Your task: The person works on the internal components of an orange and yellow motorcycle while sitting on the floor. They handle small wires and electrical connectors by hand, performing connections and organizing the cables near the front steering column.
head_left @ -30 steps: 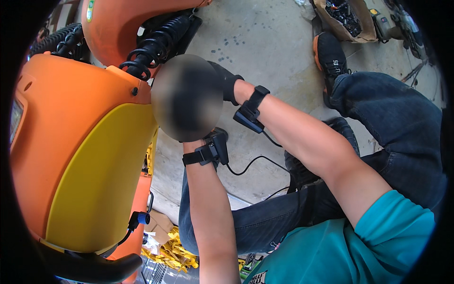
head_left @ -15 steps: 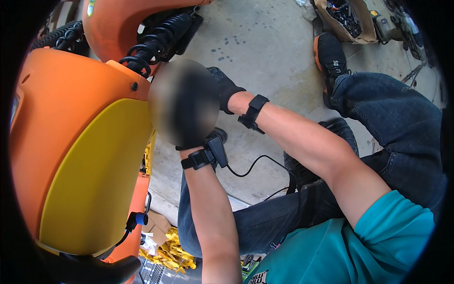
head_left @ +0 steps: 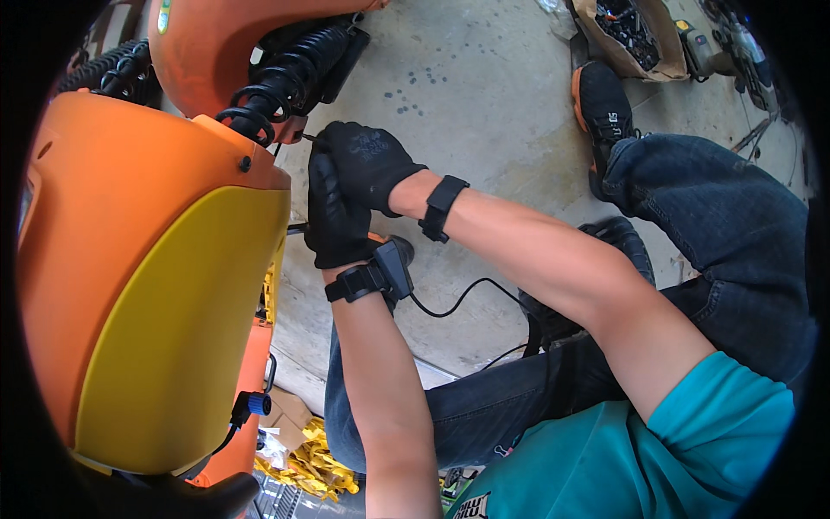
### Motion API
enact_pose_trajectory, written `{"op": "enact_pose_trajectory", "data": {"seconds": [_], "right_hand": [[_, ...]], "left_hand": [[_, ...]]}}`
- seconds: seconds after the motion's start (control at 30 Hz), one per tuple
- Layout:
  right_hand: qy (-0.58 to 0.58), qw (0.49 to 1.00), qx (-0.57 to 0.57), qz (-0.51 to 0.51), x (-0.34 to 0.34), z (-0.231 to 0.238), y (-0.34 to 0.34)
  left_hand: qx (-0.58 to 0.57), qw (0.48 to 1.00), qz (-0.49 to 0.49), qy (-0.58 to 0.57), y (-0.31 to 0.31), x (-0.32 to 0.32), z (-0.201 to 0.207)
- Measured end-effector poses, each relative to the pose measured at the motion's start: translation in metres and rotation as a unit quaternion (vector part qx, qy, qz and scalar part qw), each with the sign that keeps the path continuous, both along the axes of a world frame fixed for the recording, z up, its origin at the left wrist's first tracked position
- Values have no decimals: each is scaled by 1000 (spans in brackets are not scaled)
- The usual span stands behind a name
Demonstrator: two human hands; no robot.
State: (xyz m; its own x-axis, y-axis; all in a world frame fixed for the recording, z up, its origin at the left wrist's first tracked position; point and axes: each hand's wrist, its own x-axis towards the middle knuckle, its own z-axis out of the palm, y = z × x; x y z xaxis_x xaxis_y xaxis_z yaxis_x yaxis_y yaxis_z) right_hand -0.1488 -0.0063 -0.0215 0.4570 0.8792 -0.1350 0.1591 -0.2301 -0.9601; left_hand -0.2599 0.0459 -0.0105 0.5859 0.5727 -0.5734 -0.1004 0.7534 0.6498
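Shock absorber (head_left: 296,76) just beyond right hand (head_left: 365,161), left hand (head_left: 334,218) touching right, cannot tell whether either grips anything

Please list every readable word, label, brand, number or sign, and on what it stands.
Black, orange-soled shoe: white characters, not transcribed.
Teal fabric shirt: pale patch, dark lettering, not transcribed.
Right hand in black fabric glove: grey print, too faint to read.
Curved orange panel: greenish sticker, too small to read.
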Motion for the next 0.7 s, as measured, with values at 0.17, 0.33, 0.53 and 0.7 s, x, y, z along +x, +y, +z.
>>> {"op": "enact_pose_trajectory", "data": {"seconds": [0.17, 0.33, 0.53, 0.7], "right_hand": [[-27, 999, -26, 7, -3, 5, 7], [-54, 998, -44, -2, -3, 7, 10], [-101, 994, -37, -4, -1, 6, 11], [-26, 998, -52, 0, -1, 8, 11]], "left_hand": [[-41, 996, 0, -76, 5, 4, 6], [-101, 989, 55, -96, 6, 0, 3], [-159, 969, 55, -178, 21, -9, -17], [-155, 970, 24, -184, 25, -12, -19]]}}
